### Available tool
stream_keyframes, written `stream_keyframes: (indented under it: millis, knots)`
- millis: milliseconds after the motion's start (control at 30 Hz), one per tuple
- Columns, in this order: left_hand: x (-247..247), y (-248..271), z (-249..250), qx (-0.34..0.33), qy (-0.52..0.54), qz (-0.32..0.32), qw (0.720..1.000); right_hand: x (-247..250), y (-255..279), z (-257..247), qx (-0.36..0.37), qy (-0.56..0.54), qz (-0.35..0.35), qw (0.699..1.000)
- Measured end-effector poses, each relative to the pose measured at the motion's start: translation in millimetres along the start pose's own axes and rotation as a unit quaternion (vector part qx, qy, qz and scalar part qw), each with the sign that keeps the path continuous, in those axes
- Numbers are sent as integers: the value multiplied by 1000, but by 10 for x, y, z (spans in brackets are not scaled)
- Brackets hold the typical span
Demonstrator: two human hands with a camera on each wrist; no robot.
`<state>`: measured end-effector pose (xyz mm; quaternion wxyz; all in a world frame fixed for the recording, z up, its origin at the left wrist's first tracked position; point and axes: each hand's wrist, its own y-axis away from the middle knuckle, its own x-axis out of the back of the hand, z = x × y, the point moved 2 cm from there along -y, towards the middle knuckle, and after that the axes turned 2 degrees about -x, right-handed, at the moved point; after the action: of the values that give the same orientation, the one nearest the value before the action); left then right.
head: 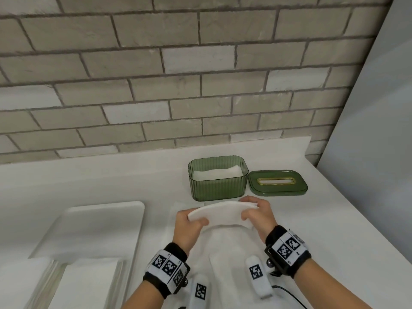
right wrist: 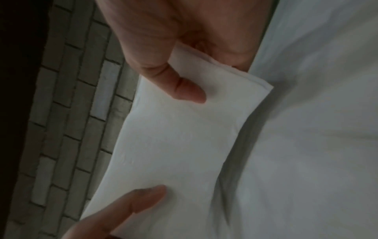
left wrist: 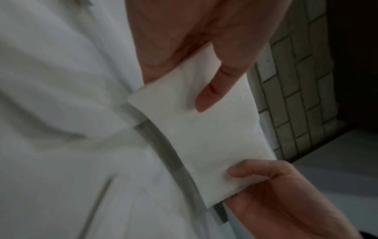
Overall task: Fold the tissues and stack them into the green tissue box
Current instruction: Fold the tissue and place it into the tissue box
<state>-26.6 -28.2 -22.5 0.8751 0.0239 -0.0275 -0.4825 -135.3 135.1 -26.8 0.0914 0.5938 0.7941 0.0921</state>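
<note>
- The counter [head: 111,175] carries a white tray [head: 100,221] near its left front edge, with flat tissues [head: 89,284] partly cut off at the picture's bottom.
- The green box [head: 217,178] stands toward the back right, open, tissues already inside; its lid [head: 277,182] lies beside it.
- The folded tissue [head: 225,214] is held above the counter, just in front of the box.
- The left hand [head: 189,226] and right hand [head: 258,216] each pinch one end.
- Judgement: folding looks done; next comes lowering it flat into the box.
- The fingers underneath are hidden.

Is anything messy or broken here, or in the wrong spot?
Nothing looks broken or spilled. The green box stands upright with tissues lying inside. Its lid is off, flat beside it on the counter, which fits filling it. The folded tissue bows a little between the left hand and right hand.
</note>
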Motion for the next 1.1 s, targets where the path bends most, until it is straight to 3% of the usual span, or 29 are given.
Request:
stream_keyframes:
  millis: [100, 200, 300, 433, 567, 633, 700, 767, 833, 900, 967, 1033, 1100]
  knots:
    - [-22, -3, 19, 5, -3, -14, 1000, -49, 67, -82, 17, -10, -7, 1000]
    - [-79, 10, -79, 34, -45, -38, 998, -127, 84, 44, -31, 70, -50, 996]
    - [16, -42, -99, 41, -47, -10, 998, -62, 22, 30, -33, 63, -35, 997]
    - [160, -29, 78, 4, 31, -4, 999, 84, 103, -201, 2, 63, -67, 996]
    - [119, 88, 186, 6, 212, -6, 977, 19, 286, -314, -18, -72, -104, 992]
    - [14, 136, 195, 17, 231, -22, 973, -77, 359, -303, -28, -109, -116, 987]
    - [-45, 145, 244, 6, 234, -1, 972, -149, 415, -283, -7, -62, -136, 989]
    - [-13, 118, 295, -18, 230, 30, 973, -135, 429, -239, 55, 76, -181, 979]
    - [79, 100, 330, -45, 215, 47, 974, -44, 422, -162, 98, 294, -242, 920]
    - [193, 101, 334, -73, 187, 66, 977, 78, 398, -55, 106, 502, -279, 812]
    - [279, 118, 335, -101, 149, 79, 980, 163, 397, 28, 107, 618, -304, 717]
    - [324, 144, 319, -119, 126, 72, 982, 196, 399, 77, 120, 660, -305, 676]
    - [348, 185, 306, -129, 119, 57, 983, 196, 381, 85, 133, 676, -294, 662]
